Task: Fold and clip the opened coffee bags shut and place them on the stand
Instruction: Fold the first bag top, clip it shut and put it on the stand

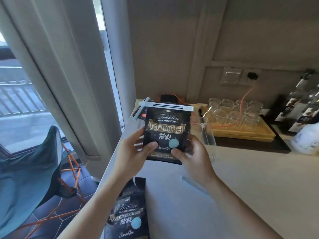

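Clipped bag held upright above the counter, between both hands. Left hand gripping the lower left edge, thumb across the front, other fingers curled behind. Right hand gripping the lower right corner, thumb on the front near the round teal sticker, fingers wrapped behind. Both clamped on the bag, neither free.

White clip already seated across the folded top, running full width, its hinge end jutting out at the left. So fold and clip look done for this bag; step in hand looks like the carry to the stand.

Clear stand just right of and behind the bag, thin acrylic, hard to read; edges barely visible against the counter. Cannot tell how its slot or ledge faces.

Second bag lying flat at the near counter edge, top toward the hands, no clip seen on it; looks still to be done. Pale bar on the counter near the right wrist, possibly a spare clip, too blurred to say.

Tray of glasses behind the stand, close to the path.

Next move, as judged: shift right and forward, keep the bag upright, lower its base onto the stand without knocking the glassware, let go only once it rests steady. Then reach for the second bag.
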